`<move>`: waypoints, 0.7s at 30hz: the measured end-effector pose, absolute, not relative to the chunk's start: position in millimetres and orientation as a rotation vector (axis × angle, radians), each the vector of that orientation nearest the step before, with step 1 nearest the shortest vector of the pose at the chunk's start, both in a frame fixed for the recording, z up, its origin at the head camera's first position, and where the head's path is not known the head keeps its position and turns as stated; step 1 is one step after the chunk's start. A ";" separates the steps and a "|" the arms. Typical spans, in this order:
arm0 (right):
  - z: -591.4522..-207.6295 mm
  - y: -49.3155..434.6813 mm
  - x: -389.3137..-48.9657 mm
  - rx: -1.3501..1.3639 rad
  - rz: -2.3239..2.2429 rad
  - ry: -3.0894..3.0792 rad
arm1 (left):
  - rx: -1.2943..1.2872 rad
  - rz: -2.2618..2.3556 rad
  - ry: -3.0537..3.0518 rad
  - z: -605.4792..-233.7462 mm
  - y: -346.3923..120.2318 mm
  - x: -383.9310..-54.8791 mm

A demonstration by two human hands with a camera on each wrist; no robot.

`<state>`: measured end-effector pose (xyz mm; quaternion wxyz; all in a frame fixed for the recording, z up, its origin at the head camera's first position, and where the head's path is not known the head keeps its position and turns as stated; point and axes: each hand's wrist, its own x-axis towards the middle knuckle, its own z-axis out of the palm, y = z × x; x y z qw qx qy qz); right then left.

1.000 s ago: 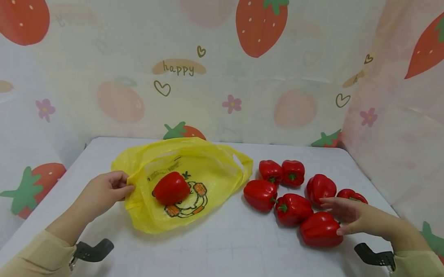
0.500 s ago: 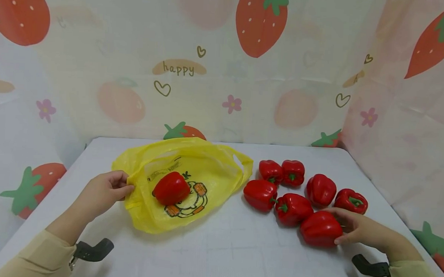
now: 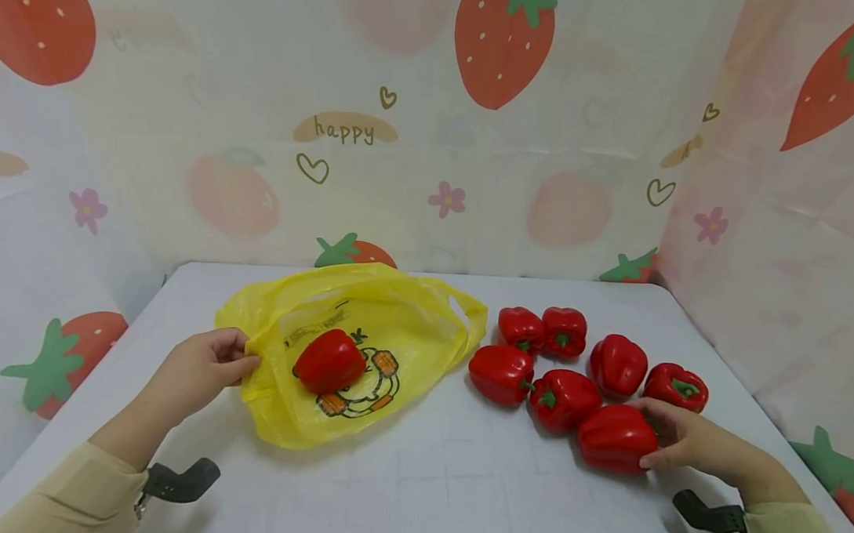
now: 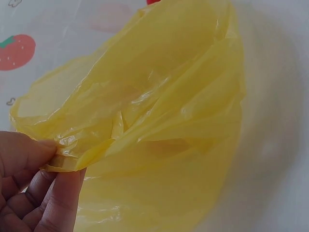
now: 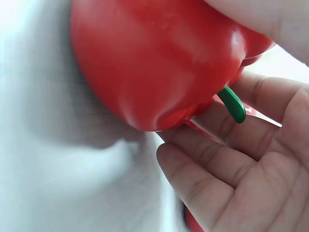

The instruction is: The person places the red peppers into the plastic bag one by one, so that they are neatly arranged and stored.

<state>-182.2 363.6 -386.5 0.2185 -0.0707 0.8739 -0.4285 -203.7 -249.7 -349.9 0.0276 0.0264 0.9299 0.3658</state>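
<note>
In the head view my left hand [image 3: 208,369] pinches the left edge of a yellow plastic bag [image 3: 425,321] between thumb and fingers. The left wrist view shows the bag's film [image 4: 159,121] bunched at my fingertips. The bag lies with its mouth spread, and one red bell pepper [image 3: 330,362] is in it. At the right, my right hand [image 3: 696,441] grips the stem end of the nearest red bell pepper [image 3: 615,439]. In the right wrist view its green stem [image 5: 233,104] points toward my palm, with fingers beneath and behind it.
Several more red bell peppers [image 3: 565,402] lie grouped at the right of the white table [image 3: 419,494], close to the gripped one. One pepper [image 3: 677,387] sits just behind my right hand. A strawberry-printed cloth [image 3: 417,141] hangs behind the table and along both sides.
My right hand has come down from above the peppers and closed its thumb and fingers on the nearest bell pepper. My left hand and the bag have stayed in place.
</note>
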 end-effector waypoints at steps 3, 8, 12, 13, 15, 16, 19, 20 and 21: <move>-387.3 364.2 -182.2 -0.193 -1.200 2.408 | 0.079 1.129 2.870 -350.1 -249.5 -204.0; -387.6 366.9 -182.6 -0.215 -1.207 2.394 | 0.071 1.124 2.869 -350.4 -249.1 -204.5; -384.4 369.3 -182.6 -0.238 -1.207 2.382 | 0.061 1.126 2.861 -351.2 -249.0 -204.8; -383.2 369.9 -182.5 -0.241 -1.209 2.378 | 0.057 1.127 2.858 -351.5 -249.0 -204.9; -380.7 371.2 -182.1 -0.254 -1.217 2.371 | 0.051 1.127 2.854 -352.2 -248.9 -205.0; -379.4 371.8 -181.9 -0.262 -1.220 2.371 | 0.047 1.128 2.852 -352.5 -248.8 -205.0; -375.2 372.8 -181.5 -0.283 -1.240 2.363 | 0.038 1.126 2.849 -353.0 -248.3 -204.7; -373.8 372.9 -181.5 -0.291 -1.247 2.364 | 0.036 1.127 2.847 -353.1 -248.1 -204.6; -372.2 373.1 -181.4 -0.295 -1.250 2.365 | 0.034 1.128 2.847 -353.0 -247.8 -204.5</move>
